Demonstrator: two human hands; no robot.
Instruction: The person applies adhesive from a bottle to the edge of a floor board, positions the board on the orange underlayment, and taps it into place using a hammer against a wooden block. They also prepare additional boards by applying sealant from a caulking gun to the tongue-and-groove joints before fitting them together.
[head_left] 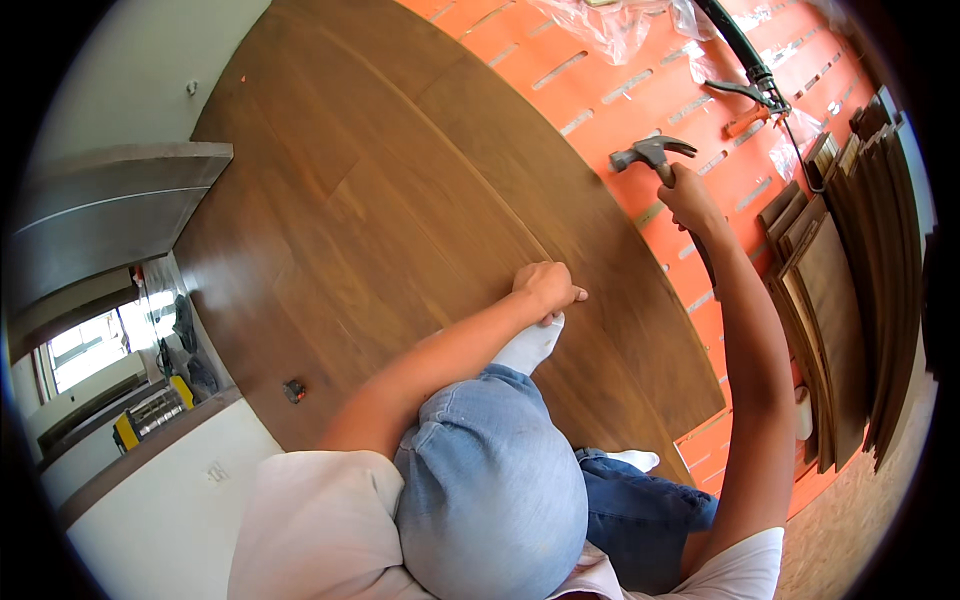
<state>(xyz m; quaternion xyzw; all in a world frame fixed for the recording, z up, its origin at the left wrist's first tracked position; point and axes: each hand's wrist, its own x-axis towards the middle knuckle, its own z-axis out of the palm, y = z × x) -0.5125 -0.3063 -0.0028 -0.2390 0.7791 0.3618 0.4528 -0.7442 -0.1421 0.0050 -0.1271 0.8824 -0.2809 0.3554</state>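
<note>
My right hand (pixel 692 203) is closed round the handle of a claw hammer (pixel 652 154), held up over the orange underlayment (pixel 640 95). The hammer's head points left and its handle runs down past my wrist. My left hand (pixel 545 287) rests low on the brown wood-plank floor (pixel 400 200), close to a seam between boards. Its fingers are mostly curled, one fingertip reaching right; whatever lies under them, if anything, is hidden. My bent knee and a white sock (pixel 530 345) are just beside that hand.
Stacked loose planks (pixel 835 320) stand at the right. A caulking gun (pixel 765 95) lies on the underlayment at the upper right, near clear plastic wrapping (pixel 610 28). A small dark object (pixel 294 390) sits on the boards at left, near a low wall (pixel 170 500).
</note>
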